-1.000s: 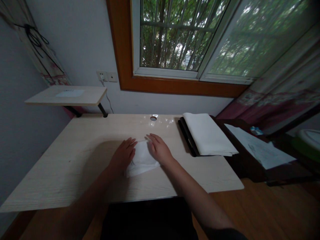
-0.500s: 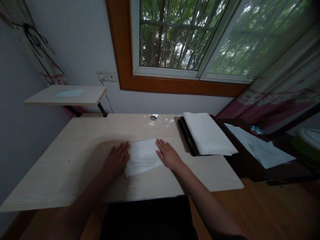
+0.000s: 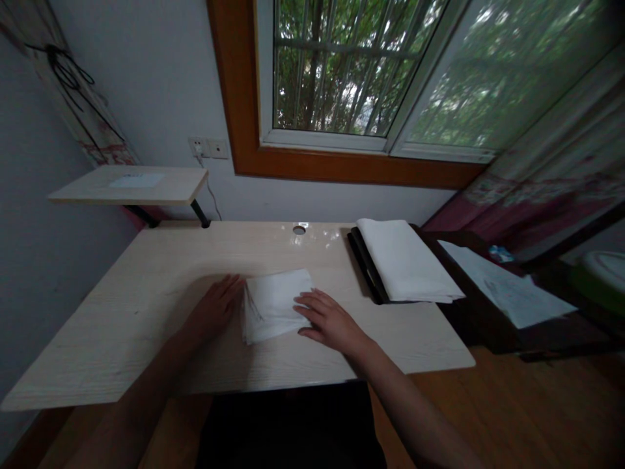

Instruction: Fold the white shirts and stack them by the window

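Observation:
A folded white sheet (image 3: pixel 276 303), thin and layered like paper or cloth, lies flat on the pale wooden desk (image 3: pixel 161 273). Its left edge shows several loose layers and slight creases. My left hand (image 3: pixel 219 303) rests at that left edge, fingers stretched out, the fingertips close to the upper left corner. Over the right side lies my right hand (image 3: pixel 329 319), its fingers spread on the upper surface and the thumb near the lower edge. Neither hand grips the sheet.
To the right, a stack of larger white sheets (image 3: pixel 407 260) lies on a black folder-like object (image 3: pixel 366 267). A dark side table (image 3: pixel 481 312) holds another loose sheet (image 3: pixel 502 280). A raised shelf (image 3: pixel 170 185) stands at the back left. A round cable hole (image 3: pixel 299 230) is near the back edge.
My right hand has slid down and left, further onto the folded sheet. My left hand has drawn slightly left, uncovering more of the sheet's left edge.

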{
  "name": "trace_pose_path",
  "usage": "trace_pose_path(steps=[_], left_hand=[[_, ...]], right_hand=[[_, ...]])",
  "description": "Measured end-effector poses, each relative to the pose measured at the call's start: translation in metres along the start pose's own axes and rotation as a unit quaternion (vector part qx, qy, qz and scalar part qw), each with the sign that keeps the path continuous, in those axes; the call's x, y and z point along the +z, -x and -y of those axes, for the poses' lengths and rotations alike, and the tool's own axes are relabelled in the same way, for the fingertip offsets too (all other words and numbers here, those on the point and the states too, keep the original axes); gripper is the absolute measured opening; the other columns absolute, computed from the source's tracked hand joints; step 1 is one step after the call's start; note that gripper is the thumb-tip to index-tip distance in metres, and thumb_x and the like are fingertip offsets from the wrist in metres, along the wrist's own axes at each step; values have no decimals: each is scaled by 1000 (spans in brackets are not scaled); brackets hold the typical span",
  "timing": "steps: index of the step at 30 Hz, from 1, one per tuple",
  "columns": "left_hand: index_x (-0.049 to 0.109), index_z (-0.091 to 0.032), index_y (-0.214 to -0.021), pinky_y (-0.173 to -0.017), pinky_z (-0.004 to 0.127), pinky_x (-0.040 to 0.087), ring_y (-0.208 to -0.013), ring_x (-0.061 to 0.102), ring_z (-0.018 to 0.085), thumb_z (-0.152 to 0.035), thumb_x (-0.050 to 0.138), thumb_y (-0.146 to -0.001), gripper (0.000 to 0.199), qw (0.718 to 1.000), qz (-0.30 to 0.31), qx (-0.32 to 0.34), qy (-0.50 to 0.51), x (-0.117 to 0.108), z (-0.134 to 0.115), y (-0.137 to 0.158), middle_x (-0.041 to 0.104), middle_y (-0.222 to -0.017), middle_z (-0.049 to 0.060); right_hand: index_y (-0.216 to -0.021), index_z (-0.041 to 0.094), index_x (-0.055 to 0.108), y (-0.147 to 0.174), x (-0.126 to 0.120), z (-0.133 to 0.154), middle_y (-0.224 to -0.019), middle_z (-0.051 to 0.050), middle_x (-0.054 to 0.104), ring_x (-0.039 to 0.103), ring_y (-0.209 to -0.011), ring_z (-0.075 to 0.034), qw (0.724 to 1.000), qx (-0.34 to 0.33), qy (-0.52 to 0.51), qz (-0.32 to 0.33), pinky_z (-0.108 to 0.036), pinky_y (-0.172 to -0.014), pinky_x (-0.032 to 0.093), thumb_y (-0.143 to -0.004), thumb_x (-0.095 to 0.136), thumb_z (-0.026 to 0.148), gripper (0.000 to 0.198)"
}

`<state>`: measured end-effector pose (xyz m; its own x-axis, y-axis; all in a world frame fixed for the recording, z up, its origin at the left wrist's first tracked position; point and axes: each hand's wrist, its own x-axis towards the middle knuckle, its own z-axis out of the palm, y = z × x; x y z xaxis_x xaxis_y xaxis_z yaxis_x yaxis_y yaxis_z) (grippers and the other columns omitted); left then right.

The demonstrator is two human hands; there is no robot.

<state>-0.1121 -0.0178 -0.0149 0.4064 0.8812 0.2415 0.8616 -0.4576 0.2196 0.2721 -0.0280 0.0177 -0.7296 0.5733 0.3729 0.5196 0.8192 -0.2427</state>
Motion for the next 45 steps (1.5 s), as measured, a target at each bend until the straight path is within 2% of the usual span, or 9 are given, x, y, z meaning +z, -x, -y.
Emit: trace_pose_path(steps=[12, 16, 19, 21, 26, 34, 39, 42, 45], left_hand=[[56, -28, -144, -128, 58, 21, -157, 24, 27, -2, 51, -81, 68, 980, 59, 189, 25, -34, -37, -19, 48, -159, 5], [53, -28, -146, -128, 56, 18, -156, 28, 28, -18, 58, -87, 60, 972, 79, 212, 63, -41, -68, -11, 51, -156, 5], [38, -27, -157, -128, 57, 19, -155, 28, 31, -42, 66, -88, 75, 964, 111, 227, 83, -41, -89, -9, 48, -159, 7], [27, -27, -162, -127, 57, 19, -154, 29, 33, -44, 69, -85, 89, 962, 126, 227, 90, -43, -98, -10, 44, -162, 8], [21, -31, -163, -129, 57, 15, -153, 32, 28, -10, 59, -76, 97, 972, 103, 200, 62, -45, -100, -12, 37, -165, 5], [33, -30, -157, -119, 49, 40, -130, 60, 24, -8, 57, -79, 84, 983, 9, 124, 138, -41, -74, -5, 65, -140, 6], [33, -27, -157, -82, 31, 57, -91, 71, 18, -24, 60, -87, 76, 945, -7, -55, 323, -68, -73, -10, 73, -110, 4], [26, -25, -160, -67, 25, 53, -74, 65, 15, -38, 61, -90, 79, 884, -3, -140, 447, -84, -76, -23, 71, -93, 1], [40, -24, -155, -63, 25, 48, -72, 62, 15, -46, 63, -89, 73, 849, 40, -188, 491, -86, -74, -38, 67, -86, 0]], right_hand=[[-126, 21, 69, -1, 10, -4, -127, -9, 72, 65, -120, -26, 999, -19, 40, -5, -44, -106, 54, -95, 62, 21, 31], [-121, 21, 69, -3, 8, 2, -121, -10, 74, 68, -113, -26, 999, -11, 21, -24, -42, -102, 55, -93, 62, 20, 29], [-120, 21, 68, -8, 5, 7, -119, -11, 74, 69, -111, -25, 999, 12, -7, -36, -42, -99, 56, -92, 64, 23, 28], [-118, 21, 67, -12, 1, 8, -118, -12, 73, 69, -109, -25, 998, 29, -21, -47, -40, -96, 57, -91, 64, 24, 28], [-112, 22, 66, -26, -20, 12, -112, -9, 73, 70, -98, -21, 994, 58, -73, -50, -32, -86, 56, -90, 64, 21, 22], [-101, 22, 70, -44, -56, 23, -99, -5, 71, 64, -83, -16, 975, 118, -187, -31, -27, -76, 49, -89, 64, 21, 14], [-89, 19, 70, -52, -67, 22, -87, -2, 68, 60, -77, -15, 920, 196, -339, -23, -26, -69, 43, -87, 67, 32, 13], [-85, 18, 69, -54, -66, 17, -77, 0, 66, 58, -70, -14, 845, 276, -458, 15, -25, -64, 41, -86, 69, 44, 26], [-79, 18, 69, -56, -58, 10, -70, 0, 66, 56, -62, -13, 775, 347, -527, 45, -24, -59, 40, -81, 72, 49, 31]])
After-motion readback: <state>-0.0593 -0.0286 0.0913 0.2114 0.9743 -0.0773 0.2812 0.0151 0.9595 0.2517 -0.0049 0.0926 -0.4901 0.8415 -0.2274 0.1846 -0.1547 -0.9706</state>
